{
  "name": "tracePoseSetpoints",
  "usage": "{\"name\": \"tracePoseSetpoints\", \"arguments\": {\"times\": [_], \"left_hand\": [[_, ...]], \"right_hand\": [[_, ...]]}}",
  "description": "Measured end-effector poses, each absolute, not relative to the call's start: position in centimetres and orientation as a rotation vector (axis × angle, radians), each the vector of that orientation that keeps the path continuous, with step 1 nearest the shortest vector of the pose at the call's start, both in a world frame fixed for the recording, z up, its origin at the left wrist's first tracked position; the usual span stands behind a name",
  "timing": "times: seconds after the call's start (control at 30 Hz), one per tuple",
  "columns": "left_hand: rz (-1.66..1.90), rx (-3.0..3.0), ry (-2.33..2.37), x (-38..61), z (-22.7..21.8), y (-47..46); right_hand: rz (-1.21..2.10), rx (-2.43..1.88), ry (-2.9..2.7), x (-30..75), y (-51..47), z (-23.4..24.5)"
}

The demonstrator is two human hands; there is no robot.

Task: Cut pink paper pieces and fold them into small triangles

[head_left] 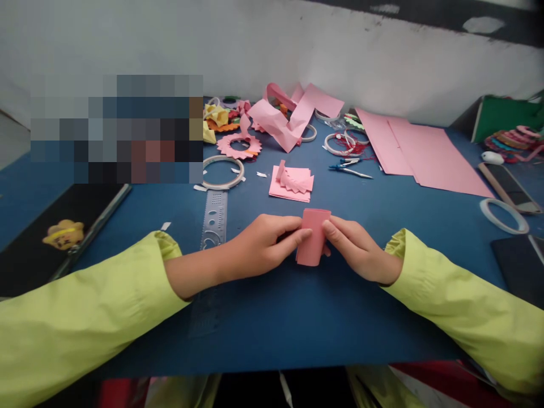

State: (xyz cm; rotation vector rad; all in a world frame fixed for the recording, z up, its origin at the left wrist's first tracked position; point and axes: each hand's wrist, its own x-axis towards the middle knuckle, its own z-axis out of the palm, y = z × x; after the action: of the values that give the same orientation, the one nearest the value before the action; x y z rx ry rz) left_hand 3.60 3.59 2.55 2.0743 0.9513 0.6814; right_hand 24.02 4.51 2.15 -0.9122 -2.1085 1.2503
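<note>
A folded piece of pink paper [313,241] is held upright just above the blue table, pinched from both sides. My left hand [276,241] grips its left edge between thumb and fingers. On its right edge my right hand [357,243] does the same, thumb in front and fingers partly hidden behind. Just beyond the hands lies a small stack of pink paper squares [289,192], with a pleated pink paper piece [294,179] on top. A clear plastic ruler [215,212] lies partly under my left forearm.
Pink sheets [408,147], a compass [351,169], a pink paper ring [239,144] and crumpled pink paper [293,116] lie toward the wall. A tape roll [504,216] and a phone [510,187] are at right, a black case [91,226] at left. The upper left is pixelated.
</note>
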Motion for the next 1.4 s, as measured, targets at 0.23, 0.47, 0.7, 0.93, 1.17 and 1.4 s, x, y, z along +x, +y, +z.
{"name": "tracePoseSetpoints", "arguments": {"times": [0.23, 0.47, 0.7, 0.93, 1.17, 1.4], "left_hand": [[0.714, 2.053, 0.941, 3.51, 2.44, 3.57], [0.7, 2.05, 0.918, 3.49, 2.57, 3.63], [0.712, 2.031, 0.869, 3.45, 2.74, 3.64], [0.705, 2.002, 0.888, 3.5, 2.74, 3.53], [0.709, 1.979, 0.879, 3.51, 2.64, 3.49], [0.698, 1.982, 0.894, 3.48, 2.68, 3.52]], "right_hand": [[1.151, -0.868, -2.178, 23.98, 4.44, 1.93], [1.065, -0.84, -2.285, 24.04, 4.48, 1.82], [1.019, -0.836, -2.305, 24.14, 4.62, 1.89], [0.951, -0.804, -2.343, 24.1, 4.6, 1.83], [0.88, -0.75, -2.383, 24.05, 4.62, 1.87], [0.854, -0.705, -2.386, 23.92, 4.66, 2.0]]}}
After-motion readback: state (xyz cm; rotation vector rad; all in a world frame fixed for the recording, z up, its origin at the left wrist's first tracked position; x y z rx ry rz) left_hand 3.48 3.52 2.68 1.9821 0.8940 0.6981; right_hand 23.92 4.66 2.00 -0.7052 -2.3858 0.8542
